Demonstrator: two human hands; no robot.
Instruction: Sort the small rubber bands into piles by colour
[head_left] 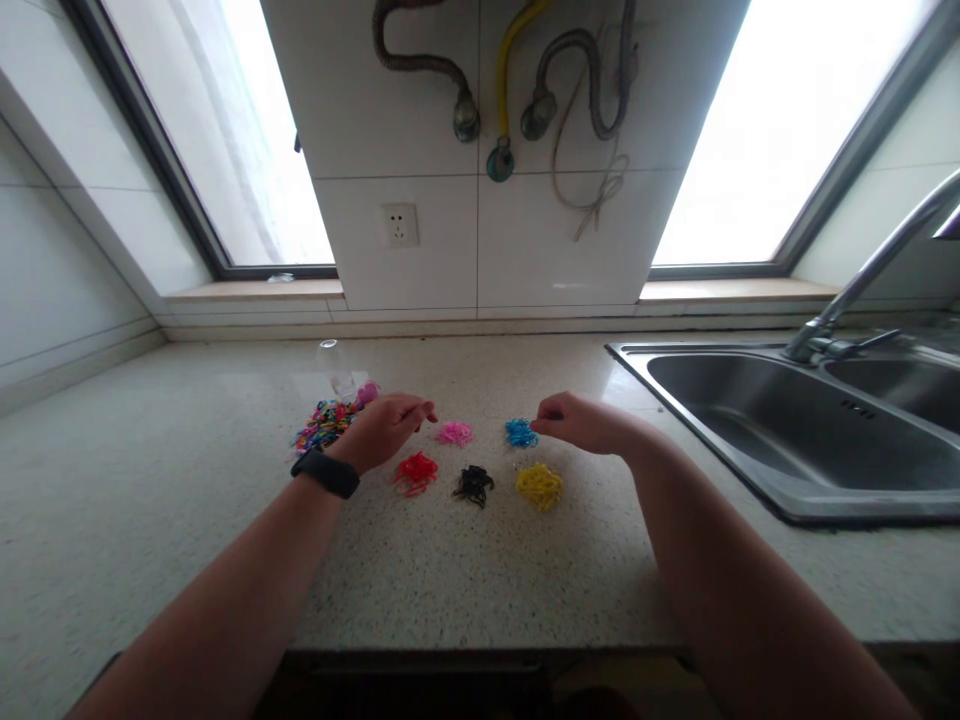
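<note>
Small piles of rubber bands lie sorted by colour on the speckled counter: pink, blue, red, black and yellow. A mixed multicoloured heap lies to the left. My left hand, with a black wristband, hovers between the mixed heap and the pink pile, its fingers pinched together. My right hand is pinched at the edge of the blue pile. What each pinch holds is too small to make out.
A clear plastic bottle with a pink cap lies behind the mixed heap. A steel sink with a tap is at the right. Tiled wall with a socket and hoses stands behind, between two windows.
</note>
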